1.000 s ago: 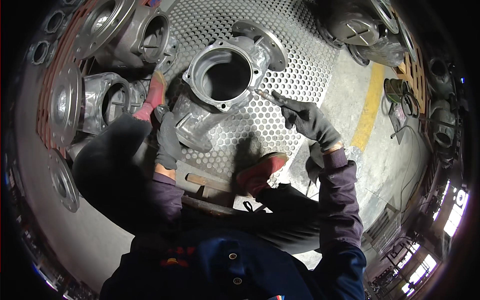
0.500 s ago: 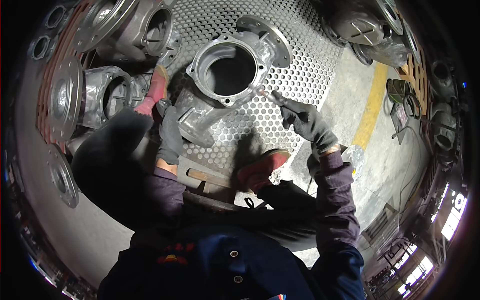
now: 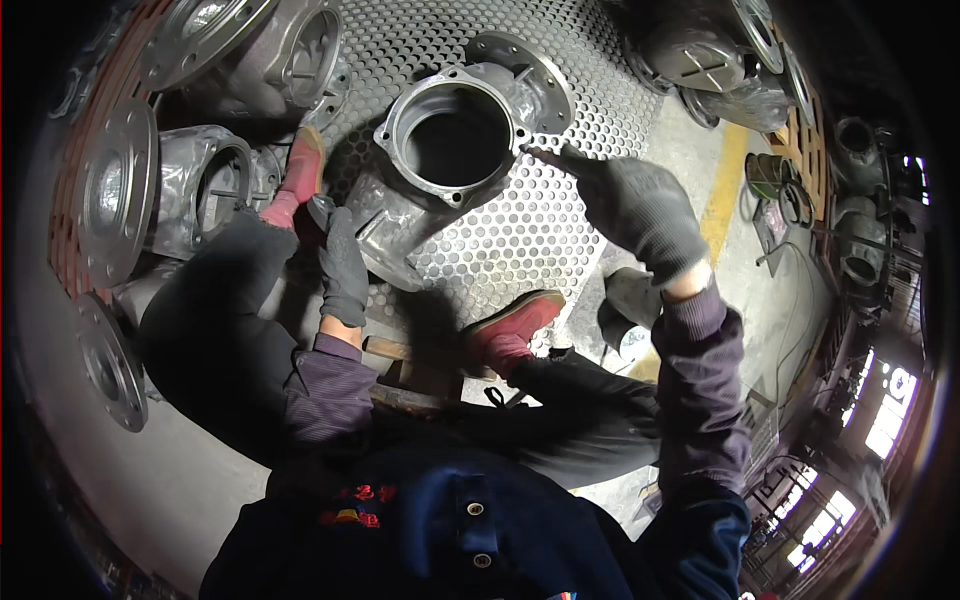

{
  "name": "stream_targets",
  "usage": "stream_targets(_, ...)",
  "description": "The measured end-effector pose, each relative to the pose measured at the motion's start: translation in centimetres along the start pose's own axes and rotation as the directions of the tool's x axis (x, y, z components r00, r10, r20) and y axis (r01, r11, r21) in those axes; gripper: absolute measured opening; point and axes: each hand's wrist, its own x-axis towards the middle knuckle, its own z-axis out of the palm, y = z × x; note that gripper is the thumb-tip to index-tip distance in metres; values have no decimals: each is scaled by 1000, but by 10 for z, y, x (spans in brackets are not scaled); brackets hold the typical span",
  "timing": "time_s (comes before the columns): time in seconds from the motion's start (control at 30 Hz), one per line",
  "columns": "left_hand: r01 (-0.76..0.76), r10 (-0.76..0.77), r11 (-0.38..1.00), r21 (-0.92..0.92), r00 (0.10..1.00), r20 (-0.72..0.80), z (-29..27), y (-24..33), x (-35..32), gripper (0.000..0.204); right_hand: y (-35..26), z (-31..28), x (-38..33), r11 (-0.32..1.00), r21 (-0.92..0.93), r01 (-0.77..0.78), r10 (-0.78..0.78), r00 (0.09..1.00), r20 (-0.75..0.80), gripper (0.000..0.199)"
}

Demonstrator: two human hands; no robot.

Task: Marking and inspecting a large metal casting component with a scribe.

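Note:
A grey metal valve body (image 3: 385, 225) lies on a perforated metal plate, its round opening facing up and a drilled flange on its far right side. In my gloved right hand (image 3: 635, 205) is a slim metal rod-like tool (image 3: 545, 157), whose tip reaches the lug at the right of the opening's rim. The fingers are closed around the tool; its exact kind is unclear. My gloved left hand (image 3: 343, 265) is at the valve body's left side, beside my red shoe, fingers stretched forward and partly in shadow.
More valve castings (image 3: 200, 195) with large flanges stand at left, on reddish slats. Another group of castings (image 3: 715, 65) is at the far right. A loose flange (image 3: 108, 360) lies lower left. Cables and a coil (image 3: 795, 205) are on the floor beyond a yellow stripe (image 3: 728, 190).
My right hand has moved up and turned, bringing the tool's tip from the rim's lower right to its right lug. My left hand stays nearly in place. The view has shifted slightly.

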Motion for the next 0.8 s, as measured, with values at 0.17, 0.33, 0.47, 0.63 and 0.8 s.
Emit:
stream_targets(0.17,-11,13,999,42,999,-45,-2,-5,9,38,-19,-15,29,969,-108,221,-230,970,-78,35)
stream_targets(0.33,94,-81,980,176,994,-80,13,24,-5,37,-36,-25,39,942,-134,306,-324,935,-145,12)
stream_targets(0.47,-29,39,970,242,998,-39,11,14,-3,37,-43,-30,45,914,-253,317,-346,935,-79,7)
stream_targets(0.63,328,-339,936,127,937,78,-7,-17,28,40,-20,-45,48,826,-80,559,-564,813,-146,12)
stream_targets(0.8,-501,268,340,796,863,429,-23,-70,23,44,-21,-52,8,942,34,334,-321,927,-194,45)
